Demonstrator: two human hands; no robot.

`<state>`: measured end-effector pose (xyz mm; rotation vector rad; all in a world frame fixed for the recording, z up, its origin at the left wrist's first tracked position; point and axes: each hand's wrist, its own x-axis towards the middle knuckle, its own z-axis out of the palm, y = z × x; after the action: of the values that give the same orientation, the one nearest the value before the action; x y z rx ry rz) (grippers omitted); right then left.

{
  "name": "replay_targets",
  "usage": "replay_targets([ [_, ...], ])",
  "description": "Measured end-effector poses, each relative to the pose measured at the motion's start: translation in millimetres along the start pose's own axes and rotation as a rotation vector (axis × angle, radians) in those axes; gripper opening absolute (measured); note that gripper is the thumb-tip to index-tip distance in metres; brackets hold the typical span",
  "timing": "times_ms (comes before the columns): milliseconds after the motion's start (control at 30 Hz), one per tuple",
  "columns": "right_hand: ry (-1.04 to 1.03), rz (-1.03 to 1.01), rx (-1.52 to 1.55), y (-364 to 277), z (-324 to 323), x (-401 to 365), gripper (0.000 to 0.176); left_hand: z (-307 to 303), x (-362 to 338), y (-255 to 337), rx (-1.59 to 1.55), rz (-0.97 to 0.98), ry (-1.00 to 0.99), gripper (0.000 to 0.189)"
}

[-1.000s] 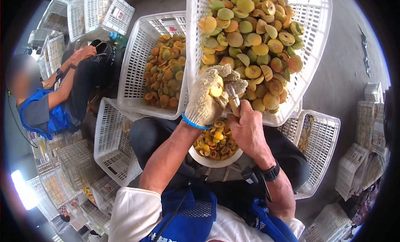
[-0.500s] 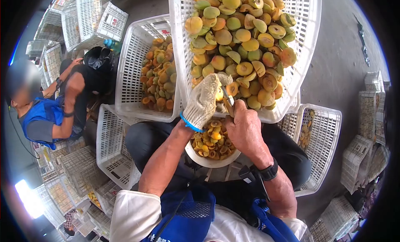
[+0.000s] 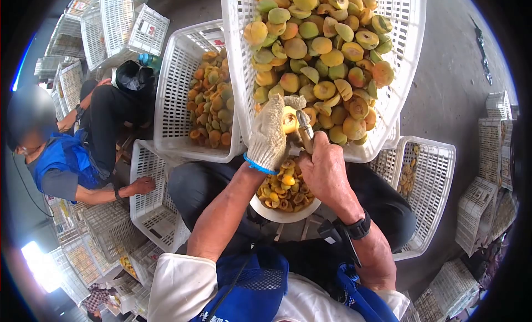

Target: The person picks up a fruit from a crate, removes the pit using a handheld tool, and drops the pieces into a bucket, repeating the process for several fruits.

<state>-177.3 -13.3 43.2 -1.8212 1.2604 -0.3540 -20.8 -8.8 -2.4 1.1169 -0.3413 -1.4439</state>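
My left hand (image 3: pixel 269 134), in a knitted white glove with a blue cuff, holds a yellow peach half (image 3: pixel 289 120) cut side up. My bare right hand (image 3: pixel 324 169) is closed round the handle of a small pitting knife (image 3: pixel 303 122), whose metal end is at the right edge of that half. Just beyond both hands, a large white crate (image 3: pixel 413 61) holds many cut peaches (image 3: pixel 332 59), green to orange. Below my hands, between my knees, sits a white bowl (image 3: pixel 282 215) with yellow-orange peach pieces (image 3: pixel 282 192).
A second white crate (image 3: pixel 166 100) of peach halves stands to the left. Further crates flank my knees, one at left (image 3: pixel 145 203) and one at right (image 3: pixel 438 194). A co-worker in a blue vest (image 3: pixel 64 161) sits at far left, a hand (image 3: pixel 143 185) at the left crate.
My left hand has turned, bringing the peach half's cut face into view beside the knife. The co-worker's arm has dropped from knee height to the rim of the left crate.
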Motion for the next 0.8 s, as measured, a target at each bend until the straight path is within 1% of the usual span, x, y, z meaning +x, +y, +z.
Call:
replay_targets([
  [33,-0.002,-0.002,0.0,0,-1,1,0.025,-1,0,0,-0.001,0.002,0.002,0.052],
  [100,0.007,0.002,-0.006,0,-1,1,0.025,-5,-2,-3,-0.015,0.072,-0.078,0.048],
  [133,0.007,0.003,-0.006,0,-1,1,0.025,-6,-2,-8,-0.015,0.071,-0.078,0.048],
  [200,0.02,0.038,-0.101,-2,2,1,0.024,-4,-1,-16,0.091,0.322,-0.054,0.038],
  [333,0.007,0.041,-0.108,-3,5,1,0.024,1,-5,-24,0.063,0.342,-0.072,0.035],
  [400,0.069,-0.012,-0.019,-1,10,2,0.023,0,-3,-25,0.125,0.435,-0.055,0.036],
  [433,0.07,-0.016,-0.015,-1,8,4,0.023,-4,-1,-21,0.129,0.438,-0.054,0.036],
  [500,-0.04,-0.019,0.104,-2,-1,5,0.023,-12,-3,-13,0.267,0.425,-0.096,0.038],
  [533,-0.039,-0.015,0.109,-2,1,3,0.023,-13,-3,-14,0.271,0.421,-0.097,0.038],
  [600,0.033,-0.089,-0.086,0,5,0,0.024,-12,-2,-15,0.224,0.408,-0.085,0.035],
  [667,0.014,-0.054,-0.108,-3,5,-1,0.025,-11,-4,-14,0.279,0.421,-0.092,0.033],
  [700,-0.003,-0.021,-0.129,-4,5,-2,0.025,-10,-2,-14,0.361,0.471,-0.058,0.034],
  [733,-0.001,-0.018,-0.126,-4,4,-2,0.025,-9,-2,-15,0.444,0.519,-0.024,0.041],
  [800,-0.013,-0.003,-0.174,-3,1,-1,0.027,-8,-5,-14,0.427,0.489,-0.054,0.04],
])
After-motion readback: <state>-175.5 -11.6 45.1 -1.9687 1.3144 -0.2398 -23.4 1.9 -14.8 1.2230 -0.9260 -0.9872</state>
